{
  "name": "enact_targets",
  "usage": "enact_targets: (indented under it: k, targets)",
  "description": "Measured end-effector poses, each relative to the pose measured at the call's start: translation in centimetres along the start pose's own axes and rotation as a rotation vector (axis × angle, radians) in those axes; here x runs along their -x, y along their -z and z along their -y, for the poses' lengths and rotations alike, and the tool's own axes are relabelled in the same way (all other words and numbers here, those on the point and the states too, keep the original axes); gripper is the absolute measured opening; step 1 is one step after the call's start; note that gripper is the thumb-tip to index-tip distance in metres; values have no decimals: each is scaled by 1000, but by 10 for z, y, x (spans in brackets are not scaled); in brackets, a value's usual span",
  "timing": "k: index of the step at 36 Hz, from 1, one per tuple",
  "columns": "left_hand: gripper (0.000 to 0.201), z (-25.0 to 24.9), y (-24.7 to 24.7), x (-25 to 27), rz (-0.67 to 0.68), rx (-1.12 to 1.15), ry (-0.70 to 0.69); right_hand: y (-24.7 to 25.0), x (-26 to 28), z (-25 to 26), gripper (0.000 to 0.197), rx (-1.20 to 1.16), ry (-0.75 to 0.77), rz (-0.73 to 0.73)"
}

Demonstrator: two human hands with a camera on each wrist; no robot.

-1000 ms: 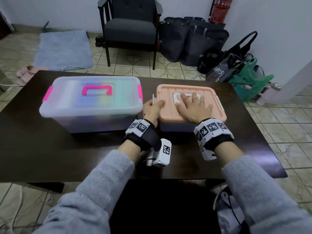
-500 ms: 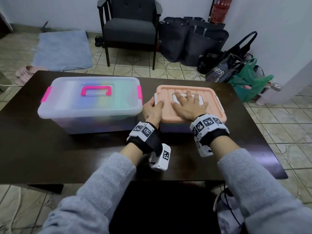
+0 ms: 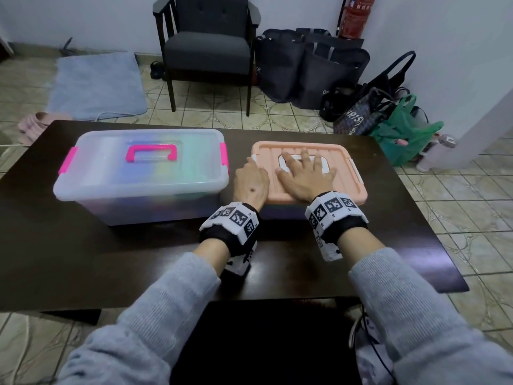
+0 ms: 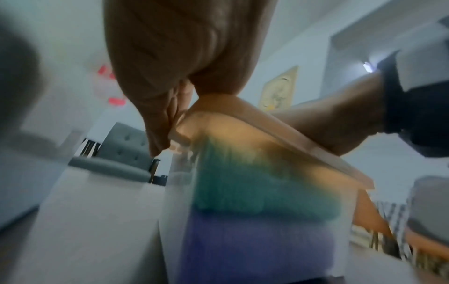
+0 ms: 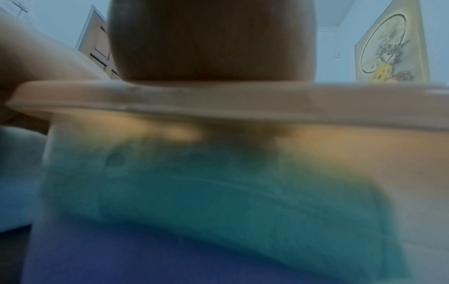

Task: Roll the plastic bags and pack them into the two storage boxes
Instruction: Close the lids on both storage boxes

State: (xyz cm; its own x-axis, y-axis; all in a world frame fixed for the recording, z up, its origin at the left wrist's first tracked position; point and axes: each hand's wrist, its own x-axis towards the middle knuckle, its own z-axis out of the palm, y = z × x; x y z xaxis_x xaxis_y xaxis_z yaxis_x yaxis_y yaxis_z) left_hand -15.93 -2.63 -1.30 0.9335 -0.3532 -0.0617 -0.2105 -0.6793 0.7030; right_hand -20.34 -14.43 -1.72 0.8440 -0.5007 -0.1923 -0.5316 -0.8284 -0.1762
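Two lidded storage boxes stand on the dark table (image 3: 83, 259). The larger clear box (image 3: 111, 176), with a pink handle and latches, is on the left. On the right is a smaller box with a peach lid (image 3: 344, 187). My right hand (image 3: 304, 173) lies flat on that lid over its white handle, fingers spread. My left hand (image 3: 251, 182) wraps the lid's left end, thumb on the corner and fingers down over the white latch (image 4: 179, 138). Rolled teal, purple and yellow bags (image 4: 255, 184) show blurred through the box wall (image 5: 218, 192).
The two boxes stand close together, with a narrow gap where my left hand sits. Beyond the table are a dark armchair (image 3: 208, 51), black bags (image 3: 311, 68), a green bag (image 3: 402, 134) and a grey mat (image 3: 94, 84) on the tiled floor.
My left hand has rolled over so its back faces up at the lid's left latch. My right hand has slid a little left, onto the lid's handle.
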Motion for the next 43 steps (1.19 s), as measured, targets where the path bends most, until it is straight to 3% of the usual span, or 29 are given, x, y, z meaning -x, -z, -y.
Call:
enact_targets:
  k: [4,7,9,12,15,17,20,30,43]
  targets:
    - [52,-9,13,7,67,-57,-206,0,2,-1,59,-19,6,-28]
    - [60,-9,43,6,-112,-79,-323,1,3,-1,66,-41,3,-63]
    - [61,0,71,-1,-236,-199,-284,3,4,1,69,-107,-12,-107]
    - [63,28,108,-9,-289,-382,-95,7,6,2,64,-129,-82,-186]
    - [73,62,128,-10,-170,-485,118,8,11,5,64,-92,-163,-208]
    - [80,84,134,-9,-37,-529,189,6,14,8,71,-106,-209,-150]
    - [79,101,134,-6,58,-567,157,4,16,14,79,-74,-205,-56]
    - [73,92,127,-36,85,-618,128,5,-4,34,87,-29,-172,-1]
    - [73,70,119,-108,111,-644,76,18,-82,52,89,-39,-219,22]
